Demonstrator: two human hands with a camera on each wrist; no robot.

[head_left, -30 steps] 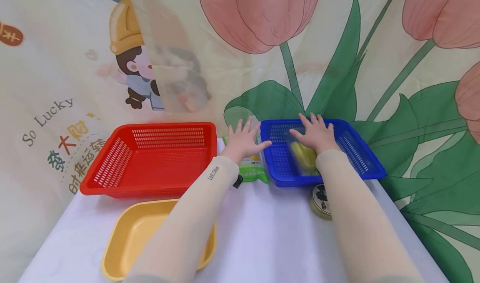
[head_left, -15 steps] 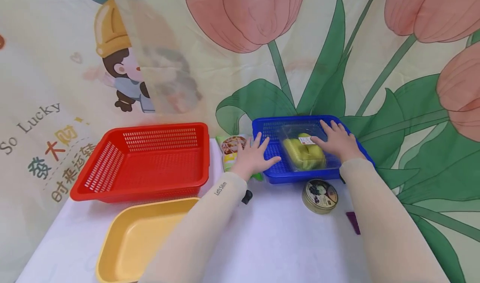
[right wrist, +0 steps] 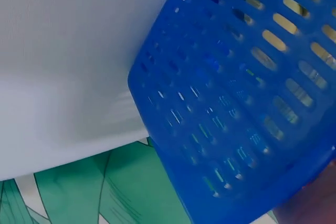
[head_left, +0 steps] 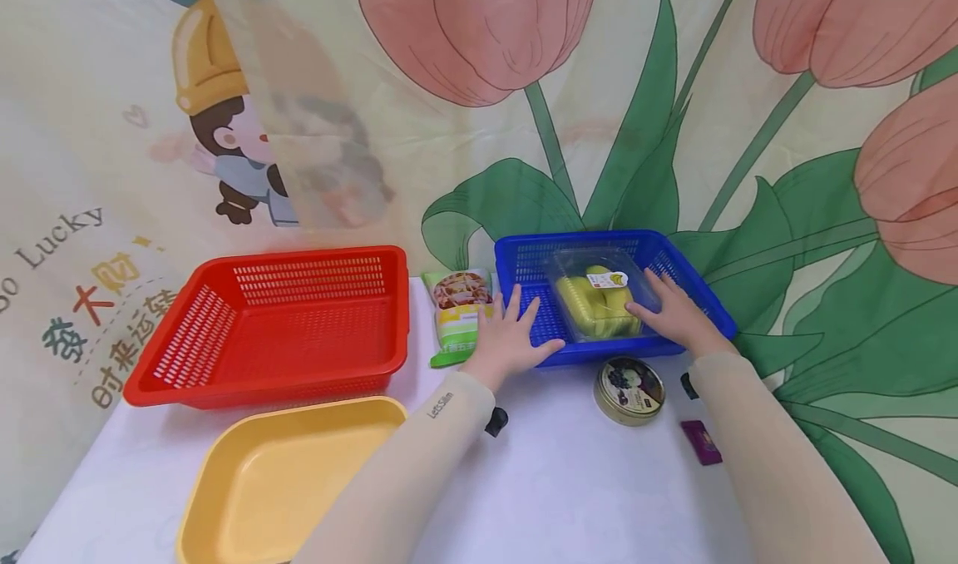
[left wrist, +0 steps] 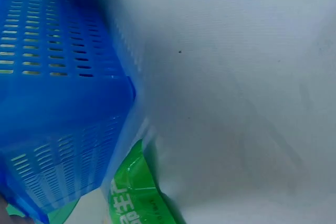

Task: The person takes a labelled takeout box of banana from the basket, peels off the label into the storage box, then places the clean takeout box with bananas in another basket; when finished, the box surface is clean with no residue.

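Head view is the only one that gives the whole layout. The left hand (head_left: 511,339) lies flat with fingers spread on the near-left corner of the blue basket (head_left: 677,266), and the right hand (head_left: 675,316) rests with straight fingers on the near-right rim, fingertips touching the clear box of yellow-green fruit (head_left: 599,302) that sits inside the basket. Neither hand is curled around anything.

The wrist views show neither hand. The left wrist one shows only the blue basket's (left wrist: 58,103) slotted wall from outside, plus a corner of the green snack bag (left wrist: 137,195) at 6 o'clock. The right wrist one shows the basket's (right wrist: 247,108) rounded corner hanging just past the table edge (right wrist: 73,150), which the head view doesn't make obvious.

Room-wise: the snack bag (head_left: 456,314) is wedged between the blue basket and the red basket (head_left: 224,356), at 9 o'clock from the left hand. A round tin (head_left: 629,390) sits just at 6 o'clock of the blue basket, with a small purple packet (head_left: 701,442) nearby. The yellow tray (head_left: 217,481) takes the near-left corner. The white table (head_left: 569,497) between the forearms is bare.

Readable text: "LetsSlim" on the left sleeve (head_left: 419,456) and "Lucky" on the backdrop (head_left: 60,235). The fruit box's sticker is too small to read.
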